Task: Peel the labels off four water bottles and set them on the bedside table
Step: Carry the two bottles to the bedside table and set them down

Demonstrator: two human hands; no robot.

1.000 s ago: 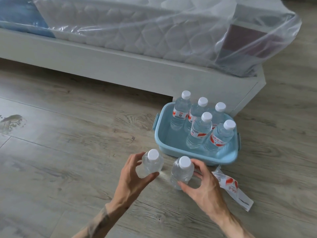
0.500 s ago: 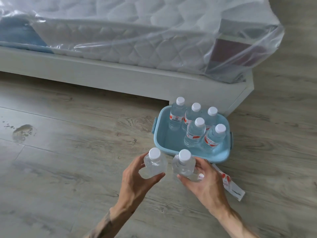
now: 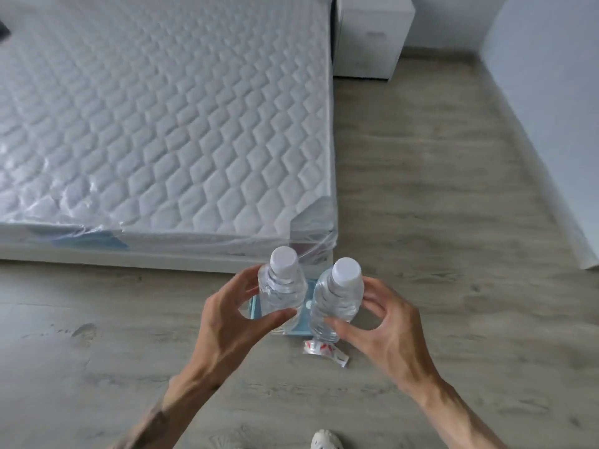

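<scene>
Carrying one bare bottle [image 3: 281,291] per hand, your fingers [image 3: 350,328] gripped both firmly. You needed them upright until the bedside surface [image 3: 372,40].

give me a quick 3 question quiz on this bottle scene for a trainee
1. True or false: the bottle in the left hand carries a red and white label.
2. Multiple choice: where does the peeled label lie? A) on the mattress B) on the wooden floor, below the right hand's bottle C) on the bedside table
3. Fill in: the white bedside table stands at the far ___ of the view, beside the mattress.

Key
1. False: the left bottle is bare, as is the right bottle held by the right hand.
2. B
3. Top
</scene>
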